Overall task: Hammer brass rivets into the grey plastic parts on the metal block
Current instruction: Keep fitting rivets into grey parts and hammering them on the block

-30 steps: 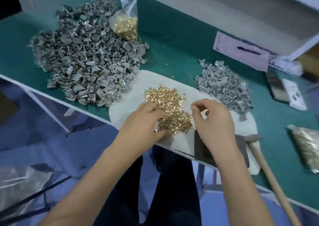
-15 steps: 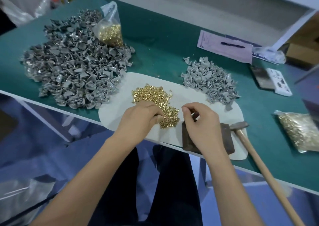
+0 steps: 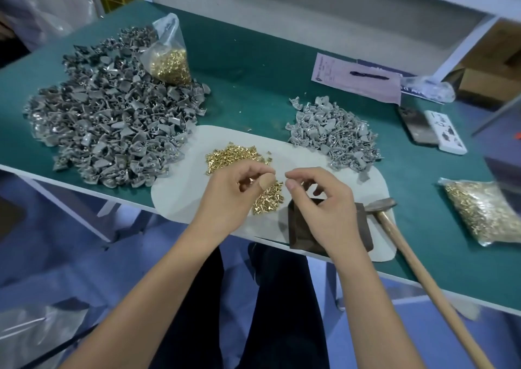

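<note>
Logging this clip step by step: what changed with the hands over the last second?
The left hand lifted off the loose brass rivets, fingers curled, apparently with rivets. The right hand drew back over the metal block, fingers curled; what it pinches is unclear. The hammer and both grey part piles stayed put.

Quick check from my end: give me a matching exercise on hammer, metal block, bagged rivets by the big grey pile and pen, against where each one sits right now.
Things:
1. hammer
2. metal block
3. bag of rivets
4. pen

Places:
A. on the pink paper at the far side of the table
B. under the right hand, at the near table edge
C. leaning on the far side of the big grey pile
D. head on the white mat, handle reaching past the table edge

Pairs: 1-D, 2-B, 3-C, 4-A
</note>
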